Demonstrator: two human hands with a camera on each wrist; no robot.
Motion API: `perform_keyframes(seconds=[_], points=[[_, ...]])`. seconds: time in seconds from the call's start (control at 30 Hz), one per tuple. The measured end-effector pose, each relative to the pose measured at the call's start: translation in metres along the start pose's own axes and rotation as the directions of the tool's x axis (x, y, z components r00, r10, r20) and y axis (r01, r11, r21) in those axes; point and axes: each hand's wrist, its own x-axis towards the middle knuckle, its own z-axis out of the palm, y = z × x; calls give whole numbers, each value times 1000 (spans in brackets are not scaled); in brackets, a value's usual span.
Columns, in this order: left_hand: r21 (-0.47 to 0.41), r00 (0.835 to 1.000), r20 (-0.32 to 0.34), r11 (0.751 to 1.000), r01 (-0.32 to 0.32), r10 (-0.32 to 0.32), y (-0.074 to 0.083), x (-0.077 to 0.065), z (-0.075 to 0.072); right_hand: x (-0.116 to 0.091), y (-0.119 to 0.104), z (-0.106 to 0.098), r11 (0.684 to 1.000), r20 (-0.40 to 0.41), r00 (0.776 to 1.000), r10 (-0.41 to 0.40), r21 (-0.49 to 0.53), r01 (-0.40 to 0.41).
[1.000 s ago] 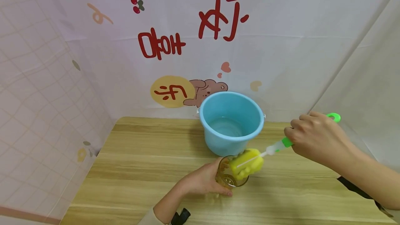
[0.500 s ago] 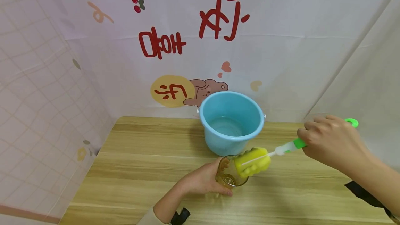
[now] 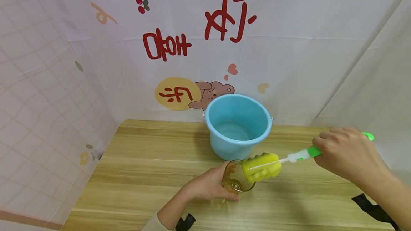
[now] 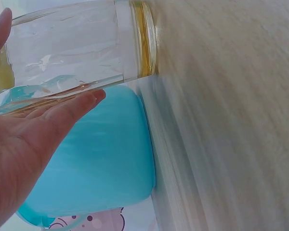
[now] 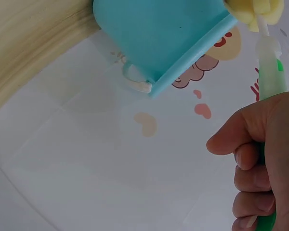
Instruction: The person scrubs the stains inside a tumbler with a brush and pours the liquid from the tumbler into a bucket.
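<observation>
My left hand [image 3: 210, 184] grips a clear amber-tinted glass [image 3: 229, 187] from its left side, thumb in front. In the left wrist view the glass [image 4: 72, 43] has its thick base against the table. My right hand [image 3: 350, 152] holds the green-and-white handle of a sponge bottle brush [image 3: 263, 167]. The brush's yellow sponge head is at the mouth of the glass, slanting up to the right, and overlaps the rim. Whether its tip is inside or just above is hard to tell. Curled fingers wrap the green handle [image 5: 272, 79] in the right wrist view.
A light blue bucket [image 3: 221, 149] with a little water in its bottom stands directly behind the glass. The wood-grain table [image 3: 144, 159] ends at a white printed cloth [image 3: 289, 63] along the back. A pale gridded cloth [image 3: 32, 99] hangs on the left.
My right hand has moved right and slightly down, drawing the sponge head from deeper over the glass toward its right rim. The left hand and glass have stayed put.
</observation>
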Motion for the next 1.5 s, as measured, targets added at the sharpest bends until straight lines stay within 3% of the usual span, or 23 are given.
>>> perform_keyframes(seconds=[0.47, 0.87, 1.1, 1.33, 1.5], points=[[18, 1000, -3, 1000, 9, -9, -1, 1, 1, -20, -2, 19, 995, -101, 991, 90, 50, -86], [5, 1000, 0, 1000, -4, 4, 0, 1, 1, -39, -3, 27, 985, -77, 982, 170, 40, -167], [58, 1000, -15, 998, 24, -24, 1, 1, 2, -59, -4, 33, 955, 12, 957, 289, 70, -289], [60, 1000, -18, 998, 13, -12, -1, 2, 2, -74, -2, 40, 941, 10, 944, 330, 68, -330], [49, 1000, -16, 999, 14, -13, -1, 1, 2, -82, -3, 43, 913, 36, 916, 399, 78, -401]])
